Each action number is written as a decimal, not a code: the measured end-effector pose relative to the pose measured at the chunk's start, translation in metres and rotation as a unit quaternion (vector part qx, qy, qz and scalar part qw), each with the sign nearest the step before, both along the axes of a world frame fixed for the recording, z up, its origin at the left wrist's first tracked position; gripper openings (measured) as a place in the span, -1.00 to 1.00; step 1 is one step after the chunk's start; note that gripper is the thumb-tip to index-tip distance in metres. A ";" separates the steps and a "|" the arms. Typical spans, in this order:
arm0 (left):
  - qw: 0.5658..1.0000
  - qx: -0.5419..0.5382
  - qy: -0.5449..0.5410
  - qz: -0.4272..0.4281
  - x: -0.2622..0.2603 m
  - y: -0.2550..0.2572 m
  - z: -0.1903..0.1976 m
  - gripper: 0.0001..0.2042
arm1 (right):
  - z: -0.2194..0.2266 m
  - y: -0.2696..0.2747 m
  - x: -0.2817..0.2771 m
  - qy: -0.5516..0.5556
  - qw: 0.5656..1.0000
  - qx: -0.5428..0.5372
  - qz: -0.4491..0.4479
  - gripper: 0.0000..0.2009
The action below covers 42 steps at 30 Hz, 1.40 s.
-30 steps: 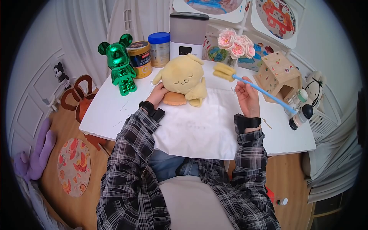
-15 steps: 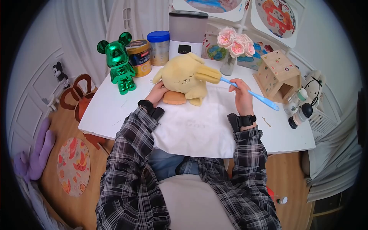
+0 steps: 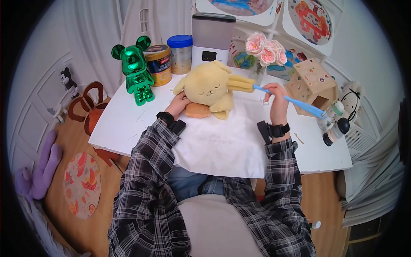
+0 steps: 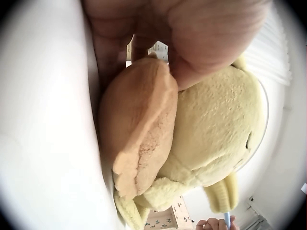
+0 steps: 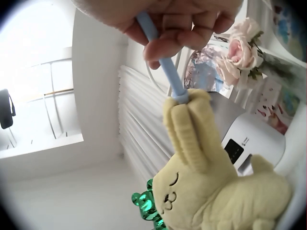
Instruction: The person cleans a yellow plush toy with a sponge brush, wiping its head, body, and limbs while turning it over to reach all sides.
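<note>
A pale yellow plush dog point(image 3: 208, 83) with closed stitched eyes sits on the table, an orange-brown scalloped plush piece point(image 4: 136, 129) at its lower side. My left hand point(image 3: 177, 105) holds the toy low on its left side, with thumb and fingers around the end of the orange-brown piece in the left wrist view. Between right-hand fingers and thumb, my right hand point(image 3: 278, 100) pinches the light blue handle point(image 5: 168, 72) of a duster. Its yellow, several-lobed head point(image 5: 189, 127) lies against the side of the dog's head.
A white cloth point(image 3: 220, 145) covers the table's front. Behind stand a shiny green bear figure point(image 3: 136, 70), two cans point(image 3: 159, 64), a grey-and-white dispenser point(image 3: 212, 38) and pink flowers point(image 3: 266, 51). At right are a wooden house point(image 3: 312, 83) and small bottles point(image 3: 336, 130).
The duster's head has come down from beside the toy onto the dog's face, then shifted right to the side of its head. The left hand keeps its hold.
</note>
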State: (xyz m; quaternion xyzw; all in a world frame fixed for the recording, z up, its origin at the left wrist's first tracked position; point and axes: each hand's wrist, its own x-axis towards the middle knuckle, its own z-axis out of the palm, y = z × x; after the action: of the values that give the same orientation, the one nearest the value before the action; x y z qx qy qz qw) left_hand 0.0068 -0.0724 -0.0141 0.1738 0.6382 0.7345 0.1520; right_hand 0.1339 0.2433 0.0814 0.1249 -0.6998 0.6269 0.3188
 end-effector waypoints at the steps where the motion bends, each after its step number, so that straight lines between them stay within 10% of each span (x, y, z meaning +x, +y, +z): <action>1: 1.000 0.001 0.001 0.002 -0.001 0.000 -0.001 -0.56 | 0.007 0.002 -0.002 0.026 0.999 0.014 -0.027 -0.77; 16: 0.993 -0.114 0.029 -0.012 0.011 0.016 0.057 -0.53 | 0.020 -0.033 -0.034 0.053 0.972 -0.175 0.147 -0.78; 21: 0.997 -0.051 -0.035 -0.038 -0.005 0.043 0.054 -0.58 | -0.032 -0.010 -0.060 0.017 0.821 -0.407 0.400 -0.77; 24: 0.985 0.121 -0.086 -0.087 -0.004 0.061 0.014 -0.61 | -0.052 -0.011 -0.062 -0.085 0.839 -0.450 0.293 -0.74; 31: 0.965 0.237 -0.110 -0.017 0.022 0.072 0.007 -0.61 | -0.065 -0.021 -0.071 -0.045 0.834 -0.423 0.353 -0.73; 42: 0.984 0.129 -0.078 -0.094 0.019 0.028 0.010 -0.58 | -0.068 -0.038 -0.065 -0.081 0.809 -0.413 0.411 -0.72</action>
State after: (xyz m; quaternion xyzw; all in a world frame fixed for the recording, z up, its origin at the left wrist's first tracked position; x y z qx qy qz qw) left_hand 0.0253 -0.0447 -0.0045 0.1931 0.5048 0.8047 0.2456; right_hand 0.0693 0.2050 0.0135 0.2061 -0.2814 0.9372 -0.0048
